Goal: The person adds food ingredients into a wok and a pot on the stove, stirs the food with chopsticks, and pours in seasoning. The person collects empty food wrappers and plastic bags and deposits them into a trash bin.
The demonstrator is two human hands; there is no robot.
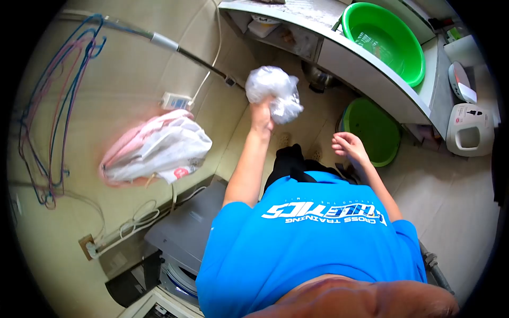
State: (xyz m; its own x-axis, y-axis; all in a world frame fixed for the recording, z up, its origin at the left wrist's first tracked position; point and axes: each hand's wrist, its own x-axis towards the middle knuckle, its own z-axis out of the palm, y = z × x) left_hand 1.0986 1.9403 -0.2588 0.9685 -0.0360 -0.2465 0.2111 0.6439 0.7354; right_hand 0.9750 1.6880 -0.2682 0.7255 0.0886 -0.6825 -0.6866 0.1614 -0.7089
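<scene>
My left hand (262,116) is stretched out ahead, its fingers wrapped round a crumpled clear plastic bag (271,87). The bag bulges above and to the right of the fist; its contents, if any, cannot be made out. My right hand (351,147) hangs in front of my body with fingers loosely bent and apart, holding nothing that I can see. Just beyond it on the floor stands a green tub (374,130), the thing nearest to that hand.
A counter (366,55) carries a bright green basin (411,58). Hangers (58,116) hang from a rail on the left, near a pink and white bag (159,148) on the wall. A grey appliance (183,228) stands lower left; a white jug (471,127) is at right.
</scene>
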